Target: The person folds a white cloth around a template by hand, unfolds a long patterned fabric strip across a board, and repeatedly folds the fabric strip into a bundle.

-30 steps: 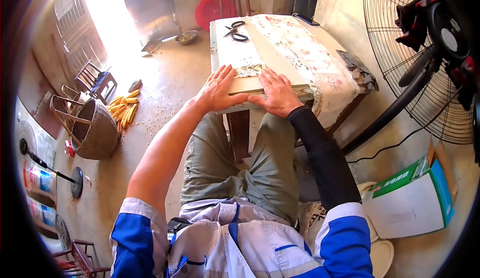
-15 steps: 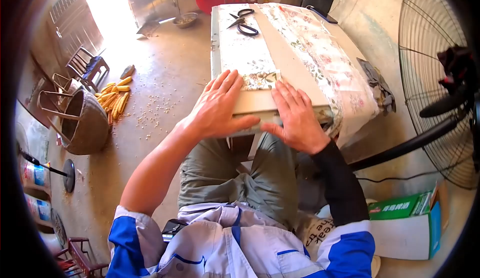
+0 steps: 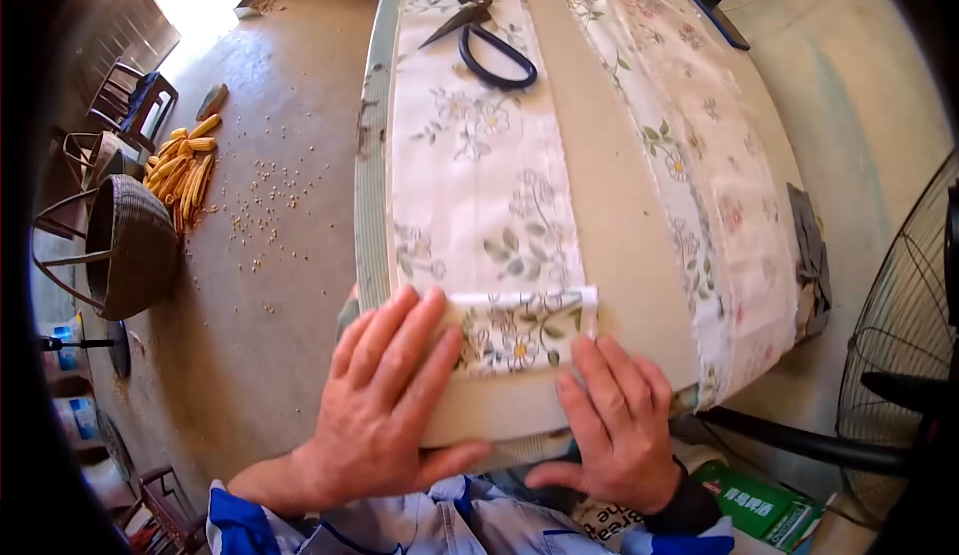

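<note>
A long strip of floral cloth (image 3: 489, 175) lies flat on the table (image 3: 619, 245), its near end folded over into a brighter flap (image 3: 519, 333). My left hand (image 3: 385, 405) rests with fingers stretched on the flap's left side, hiding its left edge. At the flap's right corner, my right hand (image 3: 619, 420) lies with spread fingers, the fingertips touching or just beside the corner. Neither hand grips anything. Black-handled scissors (image 3: 481, 20) lie open on the far part of the strip.
More floral cloth (image 3: 699, 175) lies along the table's right side, beside a dark phone (image 3: 714, 17) and a grey cloth (image 3: 809, 260). Corn cobs (image 3: 182, 175) and a basket (image 3: 130, 245) are on the floor at left. A fan (image 3: 904, 325) stands at right.
The view has moved closer to the table, so cloth and scissors look larger. Both hands stay near the folded end, fingers still spread.
</note>
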`<state>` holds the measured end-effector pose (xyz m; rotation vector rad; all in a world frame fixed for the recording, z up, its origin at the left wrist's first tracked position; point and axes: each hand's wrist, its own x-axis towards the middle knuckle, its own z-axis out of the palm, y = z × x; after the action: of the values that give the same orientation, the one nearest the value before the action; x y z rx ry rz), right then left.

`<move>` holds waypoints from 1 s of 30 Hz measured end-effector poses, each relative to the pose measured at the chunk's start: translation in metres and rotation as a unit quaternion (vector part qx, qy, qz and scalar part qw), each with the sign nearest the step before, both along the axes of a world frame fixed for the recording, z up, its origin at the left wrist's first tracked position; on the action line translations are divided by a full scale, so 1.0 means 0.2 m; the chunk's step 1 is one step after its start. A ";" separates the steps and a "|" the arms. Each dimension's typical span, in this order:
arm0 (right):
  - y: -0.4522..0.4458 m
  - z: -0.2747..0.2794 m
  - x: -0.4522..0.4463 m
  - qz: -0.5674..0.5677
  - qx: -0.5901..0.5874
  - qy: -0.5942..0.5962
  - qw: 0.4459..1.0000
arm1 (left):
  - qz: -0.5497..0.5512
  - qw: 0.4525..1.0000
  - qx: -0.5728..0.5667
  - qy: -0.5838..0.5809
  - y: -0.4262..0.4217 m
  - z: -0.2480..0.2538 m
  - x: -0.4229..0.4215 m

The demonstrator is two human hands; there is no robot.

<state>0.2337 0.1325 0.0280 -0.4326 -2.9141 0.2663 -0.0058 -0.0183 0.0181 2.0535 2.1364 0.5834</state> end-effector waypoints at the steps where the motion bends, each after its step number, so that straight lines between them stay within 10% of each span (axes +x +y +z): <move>1: 0.00 0.00 0.00 -0.004 -0.016 0.004 1.000 | 0.002 1.000 -0.008 -0.002 0.00 0.01 0.00; 30: 0.01 -0.11 0.02 0.007 -0.013 0.141 0.990 | 0.024 1.000 0.006 0.005 -0.02 -0.03 0.02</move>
<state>0.2380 0.1346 0.0053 -0.3477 -2.6398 0.3385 -0.0009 -0.0223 0.0128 2.0216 2.1978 0.5957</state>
